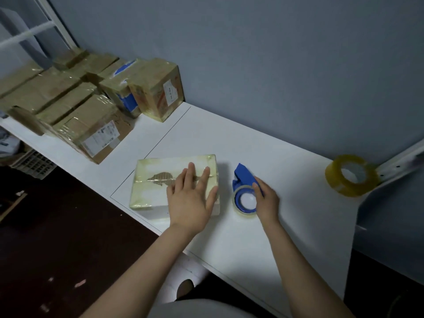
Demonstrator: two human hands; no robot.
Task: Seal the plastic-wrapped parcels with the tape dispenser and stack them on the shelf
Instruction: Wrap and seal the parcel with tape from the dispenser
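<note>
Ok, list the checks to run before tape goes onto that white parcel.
1. White parcel steadied: left hand lies flat on top, ok.
2. Tape dispenser held: right hand has a grip on it, ok.
3. Dispenser at the parcel: it sits on the table beside it, not ok.
4. Tape end free: cannot tell.
5. Spare tape roll out of the way, far right: ok.
</note>
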